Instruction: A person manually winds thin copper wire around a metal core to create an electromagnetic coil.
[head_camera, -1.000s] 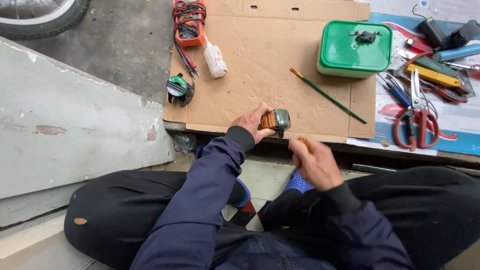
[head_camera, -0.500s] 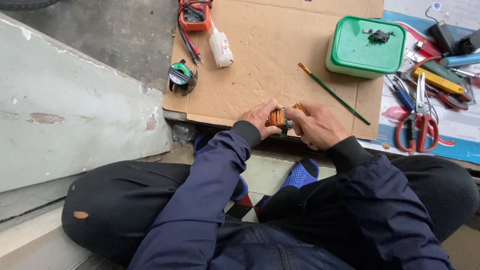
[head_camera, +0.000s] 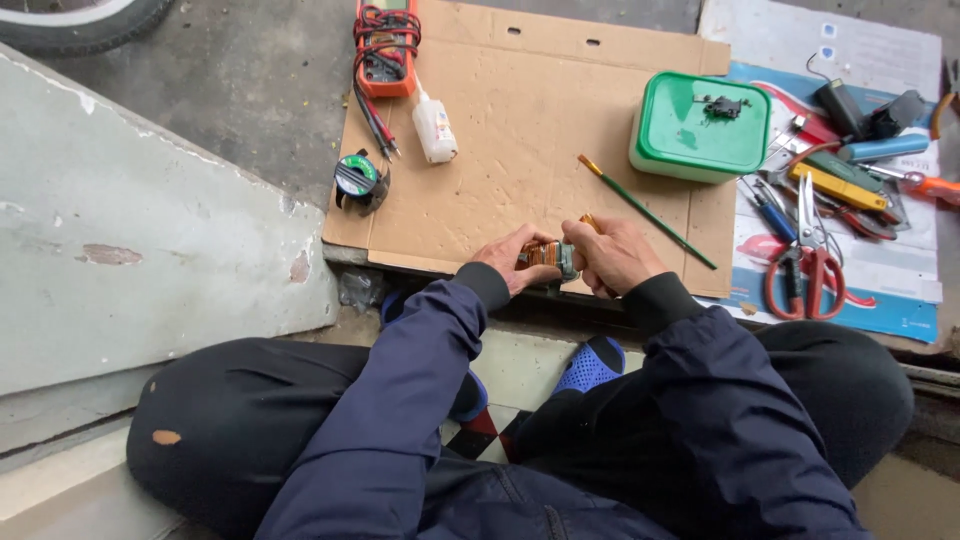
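Observation:
Both hands meet at the near edge of a brown cardboard sheet (head_camera: 520, 130). My left hand (head_camera: 512, 257) grips a small part with orange-copper windings and a grey-green end (head_camera: 548, 257). My right hand (head_camera: 612, 256) closes on the same part from the right, with a short orange-tipped piece (head_camera: 590, 221) poking out above its fingers. Most of the part is hidden between the fingers. I sit cross-legged in a dark blue jacket, with blue footwear below the hands.
On the cardboard lie a thin green paintbrush (head_camera: 645, 210), a white bottle (head_camera: 436, 128), an orange multimeter with leads (head_camera: 386, 45) and a green lidded box (head_camera: 700, 126). A solder spool (head_camera: 357, 180) sits at the left edge. Red-handled scissors (head_camera: 812, 265) and several hand tools lie right.
My right hand came up from my lap to join the left on the small part. The view shifted slightly; both hands now hold it together at the cardboard's near edge.

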